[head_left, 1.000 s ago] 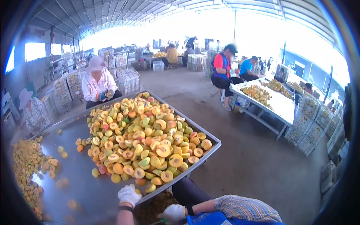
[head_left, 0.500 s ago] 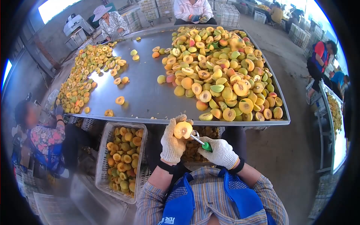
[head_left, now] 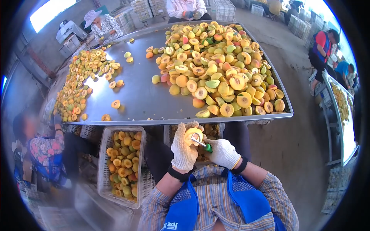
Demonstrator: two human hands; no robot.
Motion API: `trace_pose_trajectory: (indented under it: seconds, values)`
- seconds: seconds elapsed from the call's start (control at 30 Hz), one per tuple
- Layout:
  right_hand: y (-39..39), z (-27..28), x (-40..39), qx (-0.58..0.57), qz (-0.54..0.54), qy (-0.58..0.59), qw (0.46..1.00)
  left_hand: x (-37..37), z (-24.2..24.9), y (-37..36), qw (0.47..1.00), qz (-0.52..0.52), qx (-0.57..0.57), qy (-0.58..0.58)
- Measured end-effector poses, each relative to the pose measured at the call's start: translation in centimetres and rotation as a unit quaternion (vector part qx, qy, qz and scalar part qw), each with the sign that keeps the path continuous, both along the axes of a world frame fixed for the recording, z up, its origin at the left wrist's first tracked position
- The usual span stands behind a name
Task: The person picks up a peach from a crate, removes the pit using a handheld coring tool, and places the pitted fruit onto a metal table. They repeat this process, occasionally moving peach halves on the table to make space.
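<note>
My left hand (head_left: 184,148), in a white knitted glove, is closed around a peach half (head_left: 192,136), its cut face turned up and to the right. My right hand (head_left: 221,153), gloved too, grips the green handle of a pitting spoon (head_left: 208,147). The spoon's metal end lies against the cut face of the peach half. Both hands are above my lap, just off the near edge of the metal table (head_left: 142,92). A large heap of peach halves (head_left: 227,73) covers the table's right side.
More halves (head_left: 79,84) are spread along the table's left side. A white crate (head_left: 101,175) of halves stands left of my legs, and another crate (head_left: 167,134) is below my hands. Co-workers sit at the left and far sides; another table (head_left: 343,131) is at far right.
The spoon's metal end has moved from the right edge of the peach half onto its cut face. The view has shifted slightly, and both hands sit a little lower.
</note>
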State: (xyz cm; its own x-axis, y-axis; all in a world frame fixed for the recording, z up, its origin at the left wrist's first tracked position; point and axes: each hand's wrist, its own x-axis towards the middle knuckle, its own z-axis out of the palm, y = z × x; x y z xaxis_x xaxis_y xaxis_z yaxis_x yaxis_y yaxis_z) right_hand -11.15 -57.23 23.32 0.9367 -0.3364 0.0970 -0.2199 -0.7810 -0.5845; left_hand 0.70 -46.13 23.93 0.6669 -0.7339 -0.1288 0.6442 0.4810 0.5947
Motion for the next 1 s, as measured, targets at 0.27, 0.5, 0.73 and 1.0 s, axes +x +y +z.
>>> trace_pose_trajectory:
  seconds: [0.27, 0.5, 0.73, 1.0]
  values:
    - [-2.4, -0.6, 0.7, -0.073, 0.021, 0.064, 0.995, -0.7, -0.1, -0.5, 0.995, 0.048, 0.086, 0.009]
    - [-1.8, 0.1, 0.6, -0.059, -0.004, 0.046, 0.997, -0.3, 0.4, -0.5, 0.998, -0.018, -0.028, 0.047]
    - [-1.3, 0.4, 0.1, -0.08, -0.011, 0.028, 0.996, -0.6, -0.5, -0.5, 0.999, 0.0, 0.0, 0.053]
    - [-1.8, -2.4, -0.2, -0.064, 0.001, 0.015, 0.998, -2.0, -1.5, -0.7, 0.997, 0.042, 0.042, 0.049]
